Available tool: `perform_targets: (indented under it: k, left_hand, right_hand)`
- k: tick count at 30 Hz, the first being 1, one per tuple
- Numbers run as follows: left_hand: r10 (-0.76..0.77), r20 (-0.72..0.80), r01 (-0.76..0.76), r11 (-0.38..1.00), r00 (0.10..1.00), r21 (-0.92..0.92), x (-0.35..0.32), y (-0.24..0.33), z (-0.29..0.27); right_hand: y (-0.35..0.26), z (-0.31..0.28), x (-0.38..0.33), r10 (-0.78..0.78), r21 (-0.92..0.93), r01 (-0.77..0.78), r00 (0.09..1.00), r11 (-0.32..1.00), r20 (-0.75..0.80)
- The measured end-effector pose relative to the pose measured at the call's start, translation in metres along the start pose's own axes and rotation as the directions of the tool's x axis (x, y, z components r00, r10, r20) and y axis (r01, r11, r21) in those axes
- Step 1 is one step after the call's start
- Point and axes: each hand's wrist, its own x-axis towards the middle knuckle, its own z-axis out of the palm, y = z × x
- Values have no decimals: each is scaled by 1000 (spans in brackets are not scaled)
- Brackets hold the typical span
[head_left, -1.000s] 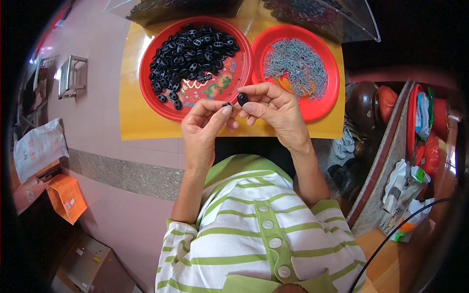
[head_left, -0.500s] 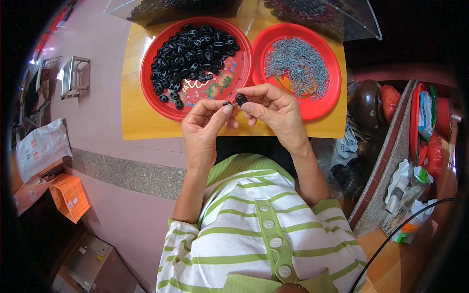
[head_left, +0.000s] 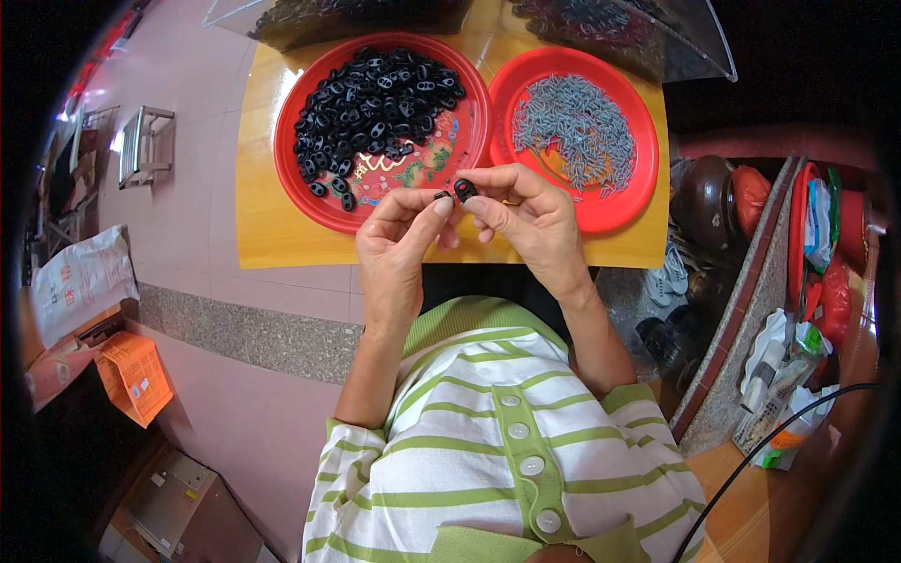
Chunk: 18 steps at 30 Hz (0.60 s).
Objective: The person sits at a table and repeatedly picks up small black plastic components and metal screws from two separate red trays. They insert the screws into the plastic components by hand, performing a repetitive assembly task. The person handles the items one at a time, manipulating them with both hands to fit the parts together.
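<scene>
Between the thumb and fingers of my right hand (head_left: 521, 208) is a black oval plastic piece (head_left: 465, 190). My left hand (head_left: 405, 225) pinches a smaller black piece (head_left: 442, 195), mostly hidden by the fingertips. Both hands hold their pieces almost against each other, above the near edge of the yellow table. Behind my left hand, a red round tray (head_left: 288, 178) carries a heap of black oval two-hole pieces (head_left: 375, 98). Past my right hand, a smaller red plate (head_left: 641, 122) holds many thin grey metal pieces (head_left: 577, 122), too small to tell whether springs or screws.
Two clear bins (head_left: 361, 19) with dark small parts stand at the table's (head_left: 253, 211) far edge. To the right is a stone-edged ledge (head_left: 723, 375) with bags and packets. A metal stool (head_left: 141, 150) stands on the floor at left. A black cable (head_left: 770, 432) crosses the lower right.
A bit of metal that showed between the two pinches is no longer visible, and the pieces sit slightly closer together. The whole view has shifted slightly; both hands keep their grips.
</scene>
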Motion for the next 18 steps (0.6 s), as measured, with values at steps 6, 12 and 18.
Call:
perform_targets:
  k: [6, 12, 18]
  left_hand:
    - [-37, -13, 36, 998, 999, -48, 1, 0, 0]
    - [9, -12, -9, 1000, 1000, -21, 2, -2, 1]
    - [-39, 9, 39, 997, 999, -63, 4, -3, -1]
  right_hand:
    - [3, 5, -1, -45, -46, 43, 998, 998, -36]
    - [6, 6, 1, -81, -142, 73, 995, 987, -52]
    - [7, 7, 3, -78, -154, 67, 995, 986, -66]
